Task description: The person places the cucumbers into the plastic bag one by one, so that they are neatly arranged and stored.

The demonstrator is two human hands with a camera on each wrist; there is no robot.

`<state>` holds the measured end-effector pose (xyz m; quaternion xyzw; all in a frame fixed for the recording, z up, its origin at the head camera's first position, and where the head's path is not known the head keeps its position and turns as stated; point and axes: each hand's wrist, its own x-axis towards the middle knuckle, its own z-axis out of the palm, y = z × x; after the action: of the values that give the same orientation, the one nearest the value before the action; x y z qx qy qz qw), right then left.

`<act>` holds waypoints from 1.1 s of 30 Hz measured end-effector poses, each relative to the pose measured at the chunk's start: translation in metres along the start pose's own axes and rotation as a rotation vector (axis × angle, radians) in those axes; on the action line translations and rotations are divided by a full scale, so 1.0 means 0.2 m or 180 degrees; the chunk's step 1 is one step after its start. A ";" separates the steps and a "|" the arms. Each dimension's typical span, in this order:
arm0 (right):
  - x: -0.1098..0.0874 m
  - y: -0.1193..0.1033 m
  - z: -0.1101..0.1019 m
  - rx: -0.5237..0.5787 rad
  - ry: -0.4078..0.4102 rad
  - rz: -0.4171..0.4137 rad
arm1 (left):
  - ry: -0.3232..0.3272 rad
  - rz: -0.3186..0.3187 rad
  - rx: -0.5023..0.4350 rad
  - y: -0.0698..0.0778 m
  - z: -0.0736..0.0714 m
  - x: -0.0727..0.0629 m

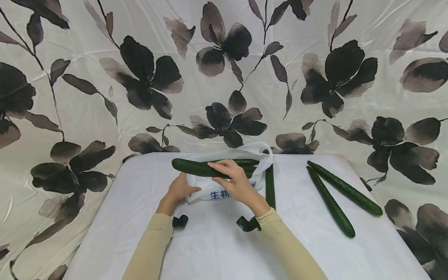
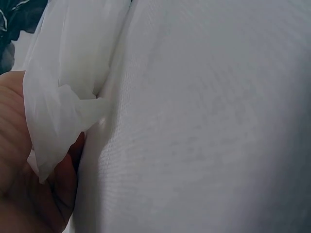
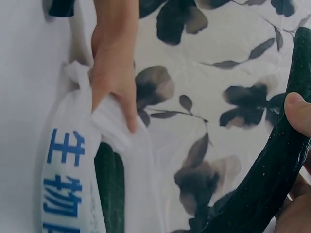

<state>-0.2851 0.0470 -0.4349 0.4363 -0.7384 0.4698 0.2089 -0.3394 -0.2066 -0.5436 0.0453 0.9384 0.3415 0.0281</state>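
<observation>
My right hand (image 1: 238, 182) grips a long dark green cucumber (image 1: 189, 167) near its right part, thumb on the near side. The cucumber is held over a white plastic bag (image 1: 199, 193) with blue printed characters, which lies on its side. At the bag's left end, my left hand (image 1: 179, 189) holds the plastic, its fingers (image 2: 63, 189) curled around the edge in the left wrist view. Inside the bag's opening, green cucumber (image 3: 111, 187) shows in the right wrist view. Another cucumber (image 1: 270, 188) lies on the table just right of the bag, partly hidden by my right wrist.
Two more cucumbers (image 1: 344, 188) lie close together on the right of the white-covered table (image 1: 210, 252). A floral cloth (image 1: 224, 85) hangs behind the table's far edge. Black bands (image 1: 180, 221) sit at both wrists.
</observation>
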 end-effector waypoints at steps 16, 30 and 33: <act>0.08 0.24 0.12 0.0076 -0.0404 0.0647 | 0.0015 -0.0069 -0.0010 -0.02 0.01 0.01; 0.01 0.40 0.09 -0.0091 -0.0835 0.1224 | 0.0104 -0.0036 -0.0049 0.01 0.00 -0.01; 0.00 0.43 0.10 -0.0171 -0.0937 0.1271 | 0.0082 0.0004 -0.0055 0.00 0.00 -0.01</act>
<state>-0.3547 0.0450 -0.4875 0.3397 -0.8447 0.4134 0.0137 -0.3384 -0.2074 -0.5429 0.0413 0.9357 0.3501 0.0161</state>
